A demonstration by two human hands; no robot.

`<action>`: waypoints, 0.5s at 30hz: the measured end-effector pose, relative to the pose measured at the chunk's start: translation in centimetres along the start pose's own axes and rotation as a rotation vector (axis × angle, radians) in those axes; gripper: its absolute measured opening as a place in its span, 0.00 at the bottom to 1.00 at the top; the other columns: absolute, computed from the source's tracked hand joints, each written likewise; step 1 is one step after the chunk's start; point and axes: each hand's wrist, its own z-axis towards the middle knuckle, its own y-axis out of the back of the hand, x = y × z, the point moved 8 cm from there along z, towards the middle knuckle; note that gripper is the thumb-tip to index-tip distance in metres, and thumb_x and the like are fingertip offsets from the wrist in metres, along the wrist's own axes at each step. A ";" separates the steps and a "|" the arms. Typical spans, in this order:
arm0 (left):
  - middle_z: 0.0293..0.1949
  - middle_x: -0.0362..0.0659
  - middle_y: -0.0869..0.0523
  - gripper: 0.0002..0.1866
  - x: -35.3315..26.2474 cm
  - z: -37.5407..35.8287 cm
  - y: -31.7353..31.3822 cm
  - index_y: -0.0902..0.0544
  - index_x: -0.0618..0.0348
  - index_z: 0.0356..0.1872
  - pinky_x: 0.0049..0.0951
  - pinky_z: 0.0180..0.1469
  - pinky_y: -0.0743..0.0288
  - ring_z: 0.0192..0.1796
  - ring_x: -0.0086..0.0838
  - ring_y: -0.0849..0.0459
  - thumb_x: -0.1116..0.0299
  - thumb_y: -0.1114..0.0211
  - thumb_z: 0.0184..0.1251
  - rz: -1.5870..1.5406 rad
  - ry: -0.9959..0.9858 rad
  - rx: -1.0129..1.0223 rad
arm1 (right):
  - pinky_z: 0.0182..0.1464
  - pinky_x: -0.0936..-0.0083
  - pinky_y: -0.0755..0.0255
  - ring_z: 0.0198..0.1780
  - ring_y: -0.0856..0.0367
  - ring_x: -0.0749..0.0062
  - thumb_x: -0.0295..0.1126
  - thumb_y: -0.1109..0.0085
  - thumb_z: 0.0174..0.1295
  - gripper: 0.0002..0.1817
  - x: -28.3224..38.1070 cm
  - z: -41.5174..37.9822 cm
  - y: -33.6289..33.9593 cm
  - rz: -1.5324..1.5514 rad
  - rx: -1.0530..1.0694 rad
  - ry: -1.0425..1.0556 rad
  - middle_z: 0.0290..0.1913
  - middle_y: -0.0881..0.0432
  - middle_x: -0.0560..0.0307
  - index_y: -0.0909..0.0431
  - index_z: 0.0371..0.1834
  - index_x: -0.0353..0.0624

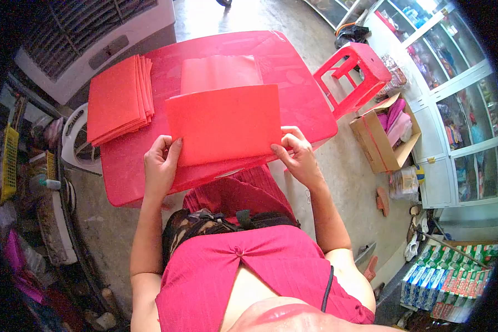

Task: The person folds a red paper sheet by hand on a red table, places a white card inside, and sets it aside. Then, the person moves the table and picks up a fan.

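Observation:
A flat red-orange sheet [224, 124], like paper or thin card, is held up by its lower corners over the near side of the red table [293, 58]. My left hand [163, 166] pinches the lower left corner between thumb and fingers. At the lower right corner, my right hand [297, 157] grips the same sheet. Behind it lies a paler red sheet [221, 72], its lower part hidden by the held one. To the left, a fanned stack of red-orange sheets [119, 102] rests at the table's edge.
A red plastic stool [365, 69] stands right of the table. Beyond it are an open cardboard box [379, 144] with pink items and a glass-fronted cabinet [454, 105]. A large air cooler [94, 39] is at the upper left. Boxed goods [448, 279] fill the lower right.

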 end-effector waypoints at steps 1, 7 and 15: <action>0.27 0.26 0.31 0.09 0.1 -0.2 0.0 0.23 0.56 0.34 0.18 0.30 0.44 0.30 0.10 0.37 0.67 0.37 0.77 -0.001 -0.004 0.000 | 0.43 0.70 0.25 0.47 0.18 0.61 0.35 0.31 0.65 0.16 0.2 0.1 0.1 -0.016 -0.016 0.026 0.50 0.20 0.42 0.25 0.29 0.34; 0.25 0.30 0.23 0.11 0.1 0.1 0.3 0.20 0.63 0.33 0.21 0.30 0.35 0.29 0.12 0.30 0.65 0.35 0.74 -0.036 -0.016 -0.053 | 0.50 0.67 0.22 0.50 0.17 0.62 0.35 0.33 0.67 0.24 0.6 1.1 -0.2 0.261 -0.057 -0.011 0.49 0.19 0.46 0.30 0.62 0.40; 0.24 0.41 0.20 0.12 -0.9 1.3 -0.1 0.20 0.65 0.35 0.28 0.33 0.29 0.29 0.20 0.26 0.65 0.34 0.71 0.168 -0.075 -0.009 | 0.45 0.72 0.22 0.40 0.19 0.75 0.31 0.35 0.68 0.34 0.4 4.1 -0.4 0.192 -0.104 -0.021 0.42 0.19 0.53 0.41 0.73 0.42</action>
